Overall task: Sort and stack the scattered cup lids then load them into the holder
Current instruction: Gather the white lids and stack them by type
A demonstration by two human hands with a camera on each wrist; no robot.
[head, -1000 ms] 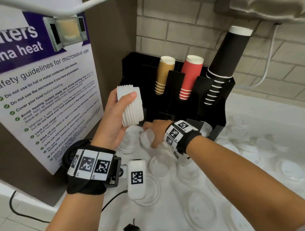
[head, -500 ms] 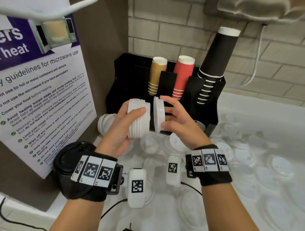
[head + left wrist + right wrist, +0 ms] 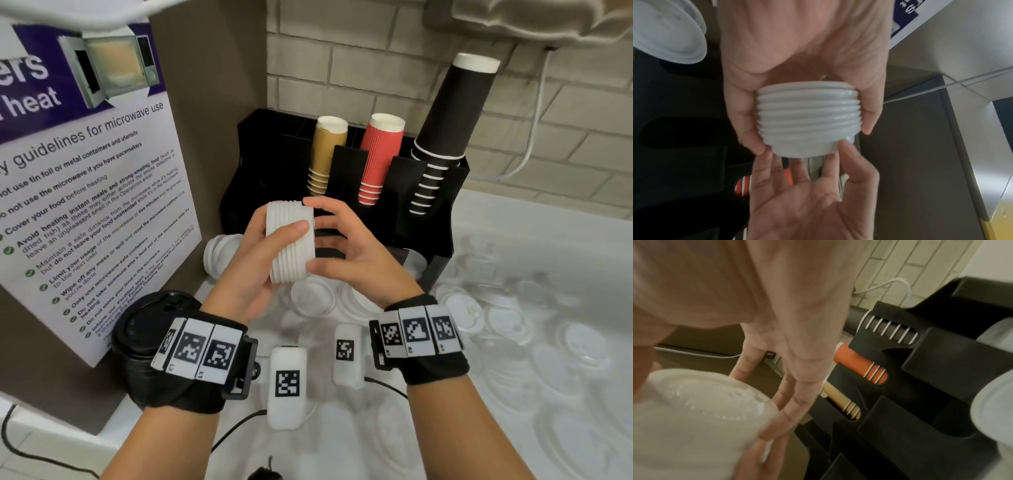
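My left hand (image 3: pixel 255 253) is wrapped round the stack of white lids (image 3: pixel 291 241), thumb across the ribbed rims, holding it on its side in the air in front of the black holder (image 3: pixel 442 219). My right hand (image 3: pixel 346 255) meets the stack's right end, fingertips (image 3: pixel 846 147) touching the end lid, fingers spread and only lightly bent. In the holder stand tan cups (image 3: pixel 325 154), red cups (image 3: pixel 380 157) and black cups (image 3: pixel 448 126). Loose lids (image 3: pixel 507 329) lie scattered on the bench (image 3: pixel 342 445) below, another short stack (image 3: pixel 219 255) lies at the holder's left, and a black lid (image 3: pixel 144 329) sits beside my left wrist.
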